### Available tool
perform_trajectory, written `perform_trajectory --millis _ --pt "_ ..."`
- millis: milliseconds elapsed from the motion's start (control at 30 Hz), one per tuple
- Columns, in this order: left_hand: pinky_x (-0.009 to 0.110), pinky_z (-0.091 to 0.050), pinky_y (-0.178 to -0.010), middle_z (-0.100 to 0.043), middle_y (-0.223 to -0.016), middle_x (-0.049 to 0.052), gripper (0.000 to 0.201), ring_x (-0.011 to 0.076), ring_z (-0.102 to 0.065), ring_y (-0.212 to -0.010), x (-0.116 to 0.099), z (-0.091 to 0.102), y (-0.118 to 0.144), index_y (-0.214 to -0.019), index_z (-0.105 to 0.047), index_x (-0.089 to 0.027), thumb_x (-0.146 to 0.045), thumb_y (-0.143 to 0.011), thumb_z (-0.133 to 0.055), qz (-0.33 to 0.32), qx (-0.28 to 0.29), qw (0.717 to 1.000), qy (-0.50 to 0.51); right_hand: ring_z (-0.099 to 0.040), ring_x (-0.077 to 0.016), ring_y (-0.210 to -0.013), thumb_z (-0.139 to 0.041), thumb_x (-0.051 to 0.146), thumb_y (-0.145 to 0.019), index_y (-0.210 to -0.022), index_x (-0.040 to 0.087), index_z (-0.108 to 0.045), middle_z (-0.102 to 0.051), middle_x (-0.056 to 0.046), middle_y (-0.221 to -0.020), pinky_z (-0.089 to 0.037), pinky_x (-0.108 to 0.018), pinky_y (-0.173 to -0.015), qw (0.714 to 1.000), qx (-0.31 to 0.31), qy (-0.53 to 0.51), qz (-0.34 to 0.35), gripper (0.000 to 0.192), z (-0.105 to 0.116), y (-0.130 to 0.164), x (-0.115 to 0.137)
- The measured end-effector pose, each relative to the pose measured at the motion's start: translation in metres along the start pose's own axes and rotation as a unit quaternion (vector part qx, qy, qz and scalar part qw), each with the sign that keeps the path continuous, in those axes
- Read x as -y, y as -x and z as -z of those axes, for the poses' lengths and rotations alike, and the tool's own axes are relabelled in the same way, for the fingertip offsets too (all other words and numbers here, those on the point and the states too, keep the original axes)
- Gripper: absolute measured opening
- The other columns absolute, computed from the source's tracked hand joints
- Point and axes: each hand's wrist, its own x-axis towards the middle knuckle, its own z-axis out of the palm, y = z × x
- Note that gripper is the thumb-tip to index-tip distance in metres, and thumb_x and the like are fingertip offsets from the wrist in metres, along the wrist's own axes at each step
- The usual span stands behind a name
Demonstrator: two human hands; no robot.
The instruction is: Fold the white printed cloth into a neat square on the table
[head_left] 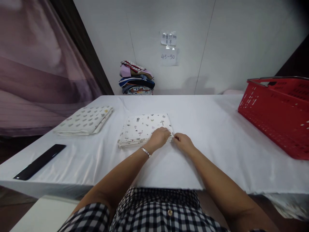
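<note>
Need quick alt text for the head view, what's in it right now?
Left hand and right hand pinch the near right corner of a folded printed cloth on a white table; another folded cloth lies left, a red basket right.

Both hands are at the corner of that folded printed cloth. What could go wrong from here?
The left hand and right hand meet at one corner of the folded cloth; a pull there might fan its layers open. Dragging it could also wrinkle the white table cover beneath.
</note>
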Motion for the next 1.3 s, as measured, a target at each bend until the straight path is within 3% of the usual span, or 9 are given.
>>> perform_trajectory --millis 300,700,833,1000,1167,1300 --pt "0.030 -0.039 -0.071 -0.058 -0.082 0.005 0.024 0.0171 -0.050 -0.082 0.000 0.001 0.010 -0.084 -0.062 -0.019 -0.025 -0.091 -0.040 -0.039 -0.018 0.999 -0.006 -0.048 -0.0121 -0.064 -0.044 0.027 -0.080 -0.072 0.020 -0.056 -0.060 0.000 -0.071 -0.027 -0.023 -0.057 1.000 0.001 -0.003 0.012 0.016 -0.001 0.000 -0.002" --pt "0.029 -0.039 -0.068 -0.059 -0.079 0.004 0.024 0.0168 -0.050 -0.079 0.001 -0.005 0.003 -0.081 -0.062 -0.018 -0.023 -0.091 -0.041 -0.014 -0.026 1.000 -0.010 -0.049 -0.0118 -0.065 -0.048 0.027 -0.078 -0.078 0.020 -0.058 -0.061 0.001 -0.076 -0.030 -0.023 -0.058 0.999 -0.035 -0.014 -0.010 0.012 -0.002 0.001 0.000" --pt "0.029 -0.040 -0.069 -0.058 -0.080 0.005 0.024 0.0175 -0.051 -0.081 0.001 -0.006 0.001 -0.082 -0.061 -0.018 -0.024 -0.091 -0.040 -0.010 -0.023 0.999 -0.021 -0.050 -0.0119 -0.067 -0.048 0.027 -0.080 -0.087 0.021 -0.058 -0.062 0.000 -0.083 -0.032 -0.023 -0.060 0.999 -0.046 -0.013 0.003 0.014 -0.005 -0.001 -0.003" --pt "0.029 -0.041 -0.071 -0.058 -0.080 0.004 0.021 0.0171 -0.051 -0.081 0.000 -0.007 0.001 -0.082 -0.060 -0.018 -0.023 -0.091 -0.042 -0.008 -0.035 0.999 -0.011 -0.051 -0.0136 -0.071 -0.046 0.026 -0.081 -0.085 0.021 -0.059 -0.062 -0.001 -0.081 -0.032 -0.024 -0.062 0.999 -0.040 0.000 0.014 0.014 -0.008 -0.003 -0.005" --pt "0.029 -0.042 -0.078 -0.059 -0.099 0.005 0.019 0.0170 -0.050 -0.093 -0.001 -0.012 0.006 -0.088 -0.061 -0.019 -0.015 -0.088 -0.042 -0.022 -0.079 0.997 -0.004 -0.050 -0.0129 -0.069 -0.045 0.026 -0.082 -0.082 0.021 -0.058 -0.061 0.000 -0.078 -0.031 -0.023 -0.060 0.999 -0.040 -0.014 0.005 0.013 -0.006 -0.001 -0.002" --pt "0.033 -0.042 -0.084 -0.055 -0.115 0.005 0.024 0.0195 -0.047 -0.106 -0.001 -0.014 0.010 -0.088 -0.064 -0.021 -0.010 -0.083 -0.044 -0.029 -0.076 0.997 -0.019 -0.049 -0.0123 -0.068 -0.045 0.027 -0.082 -0.081 0.021 -0.057 -0.060 0.000 -0.077 -0.030 -0.023 -0.060 0.999 -0.046 -0.019 0.011 0.014 -0.004 0.001 -0.001"
